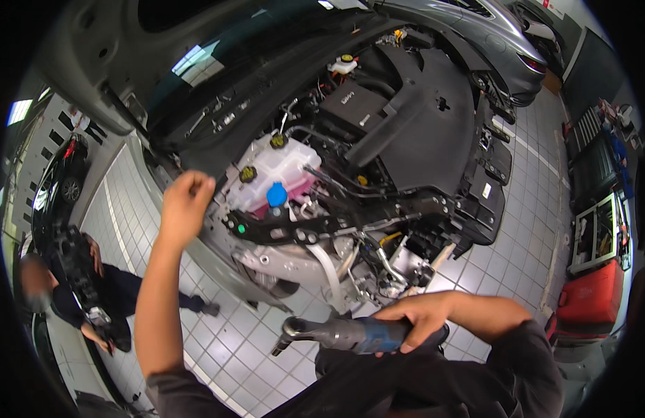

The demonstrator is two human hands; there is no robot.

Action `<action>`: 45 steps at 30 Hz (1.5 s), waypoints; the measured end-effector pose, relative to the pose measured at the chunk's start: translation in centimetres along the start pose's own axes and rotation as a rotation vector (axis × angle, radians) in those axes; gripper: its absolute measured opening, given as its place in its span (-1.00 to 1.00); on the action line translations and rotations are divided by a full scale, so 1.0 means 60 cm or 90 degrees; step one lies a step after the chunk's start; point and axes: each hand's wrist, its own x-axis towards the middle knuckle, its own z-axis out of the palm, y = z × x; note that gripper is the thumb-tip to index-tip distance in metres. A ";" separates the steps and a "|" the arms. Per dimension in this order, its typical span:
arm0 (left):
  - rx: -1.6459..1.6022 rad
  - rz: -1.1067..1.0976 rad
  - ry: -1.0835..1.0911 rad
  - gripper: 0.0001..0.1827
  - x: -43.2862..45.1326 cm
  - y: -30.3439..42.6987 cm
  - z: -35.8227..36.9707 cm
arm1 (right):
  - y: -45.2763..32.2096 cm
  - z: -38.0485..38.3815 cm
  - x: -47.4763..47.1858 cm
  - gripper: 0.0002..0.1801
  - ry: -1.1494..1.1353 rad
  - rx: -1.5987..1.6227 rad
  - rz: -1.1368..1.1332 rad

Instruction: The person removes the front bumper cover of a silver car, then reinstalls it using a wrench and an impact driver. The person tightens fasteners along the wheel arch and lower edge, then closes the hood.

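My right hand (429, 318) grips the body of a blue and grey cordless ratchet wrench (348, 334), whose angled head and socket point left, low in front of me. My left hand (186, 204) is raised over the car's bare left fender edge, fingers curled; whether anything small is between them cannot be made out. Beside it sits a translucent white coolant reservoir (275, 164) with pink fluid and two black caps. A blue washer-fluid cap (276, 194) stands near its lower edge. Below runs a black front cross member (348, 224), with exposed wiring and metal parts near the headlamp area.
Loose tools (231, 116) lie on the cowl under the windscreen. A black engine cover (432, 120) fills the bay's middle. At left, a person (74, 292) carries a black car part. A red case (589, 295) and a tool cart (596, 232) stand right.
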 end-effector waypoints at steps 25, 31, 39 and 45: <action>0.187 0.024 -0.097 -0.68 0.453 -0.337 0.190 | 0.079 0.042 -0.013 -0.19 0.691 0.341 -0.286; 0.206 0.055 0.008 -0.77 0.432 -0.343 0.200 | 0.074 0.042 -0.020 -0.19 0.647 0.336 -0.250; 0.034 0.065 0.097 -0.76 0.327 -0.327 0.063 | 0.111 0.063 -0.063 -0.17 0.647 0.310 -0.254; -0.548 -0.203 0.070 -0.72 0.145 -0.293 -0.066 | 0.128 0.054 -0.103 -0.16 0.615 0.314 -0.261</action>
